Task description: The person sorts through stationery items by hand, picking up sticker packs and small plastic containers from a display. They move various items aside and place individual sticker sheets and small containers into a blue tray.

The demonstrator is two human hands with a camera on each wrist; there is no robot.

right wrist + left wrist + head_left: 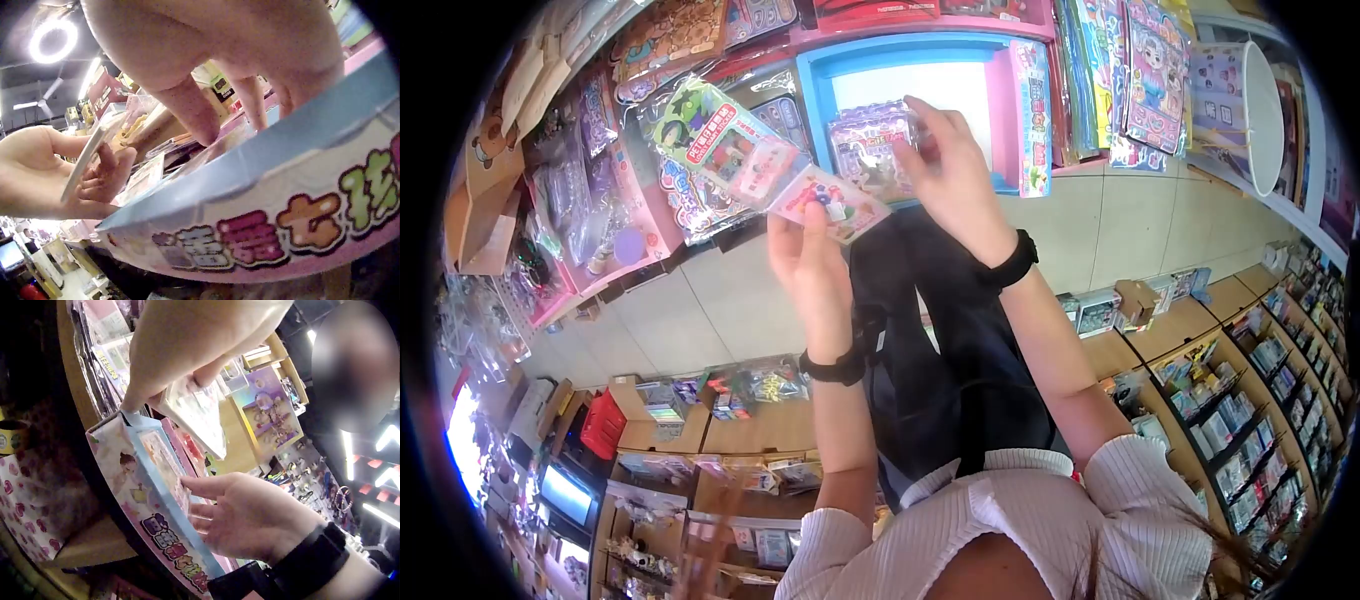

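In the head view my left hand (808, 270) pinches a flat pink packet (835, 205) between thumb and fingers. Its thin pale edge (84, 162) shows side-on in the right wrist view. A packet with a green cartoon figure (710, 125) overlaps the pink one up and to the left. My right hand (955, 180) reaches over the near wall of a blue and pink display box (985, 42). Its thumb and fingers hold a stack of purple clear-wrapped packets (870, 150) at the left inside the box.
More colourful packets (1155, 80) hang or stand right of the box, beside a white round container (1235, 115). Pink trays with bagged goods (590, 210) line the left. Behind the person are low wooden shelves (750, 435) full of goods.
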